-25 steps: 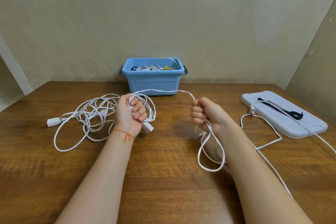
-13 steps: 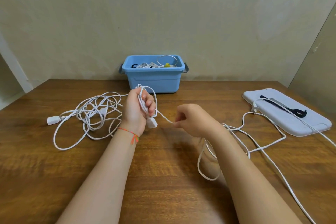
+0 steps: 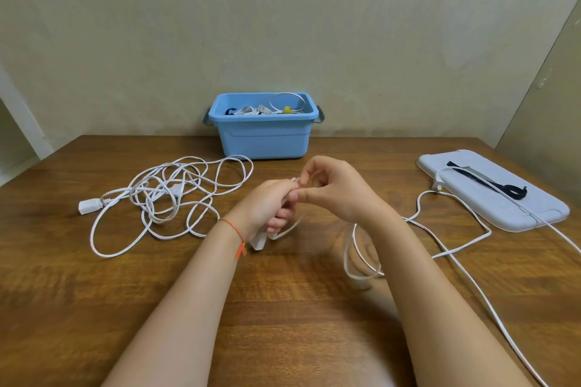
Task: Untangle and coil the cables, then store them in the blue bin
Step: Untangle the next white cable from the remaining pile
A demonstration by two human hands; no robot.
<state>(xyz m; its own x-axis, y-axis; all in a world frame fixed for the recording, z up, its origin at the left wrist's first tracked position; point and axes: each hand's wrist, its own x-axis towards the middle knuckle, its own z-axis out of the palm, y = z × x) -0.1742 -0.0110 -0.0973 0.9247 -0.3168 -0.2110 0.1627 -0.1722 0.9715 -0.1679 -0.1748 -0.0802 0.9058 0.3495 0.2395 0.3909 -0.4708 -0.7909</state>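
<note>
- Head view: the left hand [image 3: 264, 207] grips coils of the white cable [image 3: 452, 256]; the right hand [image 3: 333, 190] pinches it at the left's fingertips.
- Cable trails to 4 o'clock; a tangle [image 3: 169, 198] lies at 9 o'clock.
- Probably light, limp and springy; best taken near the coil.
- Bin [image 3: 264, 132] at 12 o'clock on the wooden tabletop [image 3: 94, 308], against a plain wall.

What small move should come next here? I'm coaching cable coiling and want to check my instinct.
Probably the right hand should slide back along the white cable and bring another loop to the left hand. The left hand already grips a small coil with its socket end hanging below, the right pinches the cable at it, and a long slack run lies on the table to the right.
</note>
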